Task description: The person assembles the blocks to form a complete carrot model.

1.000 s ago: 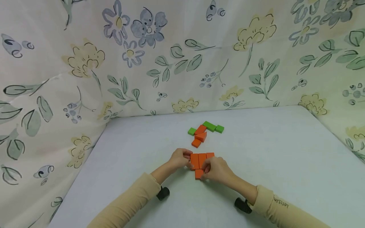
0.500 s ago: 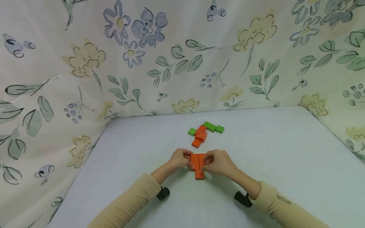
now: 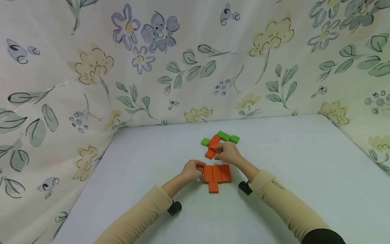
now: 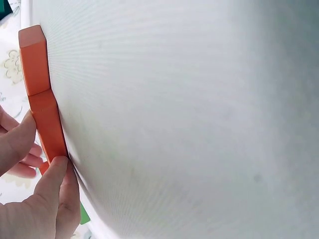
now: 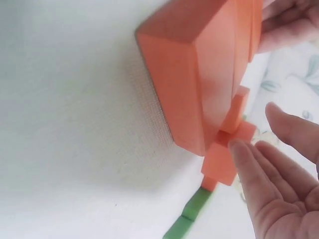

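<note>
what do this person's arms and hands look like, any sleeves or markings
Both the left sleeve and the right sleeve are long and beige. Dark lettering marks the right sleeve near its cuff, and a black area shows farther up it, at the picture's bottom edge. A small black device sits under each wrist. The left hand and right hand are bare, without gloves.

Extends the left arm (image 3: 143, 211) inward and forward, bending the thumb (image 4: 17, 144) and fingers (image 4: 52, 184) of the left hand (image 3: 191, 170) into a pinch. Reaches ahead and to the right of it with the right hand (image 3: 230, 152), holding fingers nearly straight and parted from the thumb, slanting the right arm (image 3: 281, 198) back outward.
</note>
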Demonstrator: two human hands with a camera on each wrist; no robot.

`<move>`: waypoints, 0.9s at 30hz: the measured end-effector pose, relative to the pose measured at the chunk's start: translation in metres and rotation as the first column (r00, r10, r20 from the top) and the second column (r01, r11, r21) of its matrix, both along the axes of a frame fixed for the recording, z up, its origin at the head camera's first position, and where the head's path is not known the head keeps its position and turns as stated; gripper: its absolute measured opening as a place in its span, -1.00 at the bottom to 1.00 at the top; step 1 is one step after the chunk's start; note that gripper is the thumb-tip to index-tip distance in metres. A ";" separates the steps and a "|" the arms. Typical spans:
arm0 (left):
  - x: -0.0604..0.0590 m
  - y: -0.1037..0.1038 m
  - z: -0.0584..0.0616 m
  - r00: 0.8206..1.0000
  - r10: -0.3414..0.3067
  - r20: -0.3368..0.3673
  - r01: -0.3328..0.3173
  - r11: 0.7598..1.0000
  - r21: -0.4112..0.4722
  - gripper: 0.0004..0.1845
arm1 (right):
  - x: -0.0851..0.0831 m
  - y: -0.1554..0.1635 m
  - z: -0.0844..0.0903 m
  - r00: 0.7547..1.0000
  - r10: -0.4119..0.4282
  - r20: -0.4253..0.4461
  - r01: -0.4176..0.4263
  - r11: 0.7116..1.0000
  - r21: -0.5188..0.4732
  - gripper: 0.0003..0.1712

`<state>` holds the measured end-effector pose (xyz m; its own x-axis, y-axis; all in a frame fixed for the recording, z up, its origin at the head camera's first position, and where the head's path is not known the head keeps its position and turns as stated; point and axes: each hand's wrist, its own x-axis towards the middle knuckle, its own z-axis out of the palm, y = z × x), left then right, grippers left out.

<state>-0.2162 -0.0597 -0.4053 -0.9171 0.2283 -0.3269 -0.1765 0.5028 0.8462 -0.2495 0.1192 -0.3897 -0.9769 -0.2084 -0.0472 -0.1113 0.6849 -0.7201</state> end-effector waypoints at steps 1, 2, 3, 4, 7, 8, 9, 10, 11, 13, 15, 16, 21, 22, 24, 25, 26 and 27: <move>0.000 0.000 0.000 1.000 0.001 0.000 -0.001 1.000 0.000 -0.48 | -0.003 -0.003 -0.001 1.000 -0.011 -0.009 0.011 0.999 0.031 -0.66; 0.000 0.000 -0.001 1.000 0.004 0.003 -0.004 1.000 0.001 -0.48 | -0.005 -0.006 -0.002 0.999 -0.016 -0.027 0.018 0.997 0.071 -0.68; 0.000 -0.001 -0.001 1.000 0.005 0.001 -0.005 1.000 0.001 -0.48 | -0.007 -0.008 -0.003 0.999 -0.021 -0.033 0.024 0.995 0.099 -0.72; 0.000 -0.001 -0.001 1.000 0.006 0.002 -0.006 1.000 0.001 -0.48 | -0.008 -0.011 -0.003 0.999 -0.027 -0.031 0.030 0.992 0.121 -0.79; -0.001 -0.001 -0.002 1.000 0.006 0.000 -0.006 1.000 0.003 -0.49 | -0.010 -0.020 -0.002 0.999 -0.043 -0.017 0.045 0.987 0.156 -0.70; -0.001 -0.001 -0.003 1.000 0.005 0.000 -0.005 1.000 0.003 -0.48 | -0.010 -0.022 -0.002 0.999 -0.050 -0.008 0.051 0.986 0.158 -0.60; -0.002 -0.001 -0.003 1.000 0.003 -0.001 -0.003 1.000 0.004 -0.48 | -0.010 -0.025 -0.002 0.998 -0.061 0.002 0.060 0.986 0.158 -0.52; -0.002 -0.001 -0.003 1.000 0.002 0.000 -0.002 1.000 0.005 -0.48 | -0.010 -0.027 -0.001 0.997 -0.071 0.001 0.070 0.983 0.167 -0.47; -0.003 -0.001 -0.003 1.000 0.002 -0.001 -0.002 1.000 0.004 -0.49 | -0.010 -0.028 -0.001 0.997 -0.076 -0.013 0.077 0.980 0.184 -0.46; -0.003 -0.001 -0.004 1.000 0.002 -0.006 -0.002 1.000 0.001 -0.48 | -0.010 -0.031 -0.001 0.996 -0.082 -0.034 0.088 0.974 0.211 -0.47; -0.003 -0.001 -0.003 1.000 0.004 -0.005 -0.004 1.000 -0.003 -0.48 | -0.009 -0.030 0.000 0.995 -0.084 -0.045 0.092 0.970 0.226 -0.55; -0.002 0.000 -0.003 1.000 0.005 -0.005 -0.005 1.000 -0.004 -0.49 | -0.009 -0.029 0.000 0.995 -0.085 -0.046 0.093 0.970 0.225 -0.60; -0.002 0.000 -0.002 1.000 0.004 0.000 -0.004 1.000 -0.010 -0.48 | -0.007 -0.022 -0.001 0.995 -0.094 -0.039 0.100 0.972 0.210 -0.83; -0.002 0.000 -0.002 1.000 0.003 -0.002 -0.003 1.000 -0.010 -0.48 | -0.006 -0.020 -0.001 0.995 -0.091 -0.036 0.096 0.974 0.204 -0.81; -0.002 0.000 -0.001 1.000 0.003 0.000 -0.003 1.000 -0.009 -0.47 | -0.003 -0.016 -0.001 0.996 -0.080 -0.039 0.086 0.977 0.195 -0.74; -0.002 0.000 -0.001 1.000 0.002 -0.001 -0.002 1.000 -0.010 -0.47 | -0.001 -0.013 0.000 0.996 -0.074 -0.042 0.080 0.979 0.187 -0.72; -0.002 0.000 -0.001 1.000 0.002 -0.001 -0.002 1.000 -0.011 -0.47 | 0.002 -0.011 0.001 0.997 -0.066 -0.043 0.073 0.982 0.176 -0.70; -0.002 0.000 -0.001 1.000 0.002 0.000 -0.002 1.000 -0.013 -0.47 | 0.004 -0.008 0.001 0.997 -0.061 -0.043 0.067 0.984 0.163 -0.70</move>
